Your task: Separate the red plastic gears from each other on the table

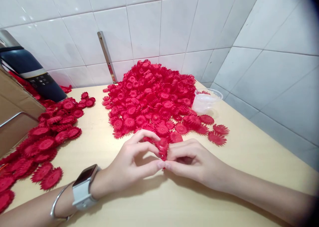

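Note:
My left hand (143,154) and my right hand (190,157) meet over the pale table, their fingertips closed on one red fringed fabric disc (163,149). The disc is seen nearly edge-on between them, and the fingers cover part of it. The thumbs almost touch beneath it. Just beyond my hands rises a large heap of the same red discs (149,97), with toothed edges and small holes in their centres. A few loose discs (217,138) lie to the right of the heap.
More red discs (46,143) spread along the left side. A dark blue bottle (32,67) and a cardboard box (17,104) stand at the left. A clear plastic tub (206,101) sits right of the heap. A metal strip (106,56) leans against the tiled wall (147,24).

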`<state>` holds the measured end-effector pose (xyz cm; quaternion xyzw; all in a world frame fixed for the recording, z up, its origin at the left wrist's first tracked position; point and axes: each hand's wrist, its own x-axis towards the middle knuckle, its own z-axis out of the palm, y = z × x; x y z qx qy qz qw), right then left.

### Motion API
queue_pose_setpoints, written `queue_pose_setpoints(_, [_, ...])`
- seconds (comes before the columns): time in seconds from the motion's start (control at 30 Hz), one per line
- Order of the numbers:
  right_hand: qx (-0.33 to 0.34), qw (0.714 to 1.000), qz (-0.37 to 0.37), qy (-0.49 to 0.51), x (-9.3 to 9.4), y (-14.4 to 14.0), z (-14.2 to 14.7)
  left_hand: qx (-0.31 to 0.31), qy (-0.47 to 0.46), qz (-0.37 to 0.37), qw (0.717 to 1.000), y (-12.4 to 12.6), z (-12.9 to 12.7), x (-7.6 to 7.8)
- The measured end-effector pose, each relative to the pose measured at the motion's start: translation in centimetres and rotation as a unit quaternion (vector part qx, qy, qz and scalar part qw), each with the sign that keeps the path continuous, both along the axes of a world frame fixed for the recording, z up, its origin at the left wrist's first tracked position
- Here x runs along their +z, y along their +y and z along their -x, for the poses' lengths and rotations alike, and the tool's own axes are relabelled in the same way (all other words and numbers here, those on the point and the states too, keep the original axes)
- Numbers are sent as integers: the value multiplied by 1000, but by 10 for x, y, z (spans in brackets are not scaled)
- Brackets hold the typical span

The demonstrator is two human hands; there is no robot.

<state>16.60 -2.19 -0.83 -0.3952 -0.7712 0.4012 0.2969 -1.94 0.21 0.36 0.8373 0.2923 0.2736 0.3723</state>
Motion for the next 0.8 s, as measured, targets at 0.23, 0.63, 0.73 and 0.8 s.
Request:
queue_pose_setpoints(0.23, [17, 998, -59, -16, -1, -1, 2, -12, -1, 29, 1000, 3, -1, 1])
queue_pose_setpoints(0.63, [23, 999, 37, 11, 1, 1, 0, 24, -11, -16, 1000, 2, -2, 0])
queue_pose_setpoints(0.73, [-3, 1000, 2, -22, 2, 0, 0, 41, -9, -11, 999, 3, -2, 0])
queue_pose_setpoints(0.8, [-27, 999, 1, -24, 2, -1, 1, 55, -10, -3, 998, 4, -2, -1])
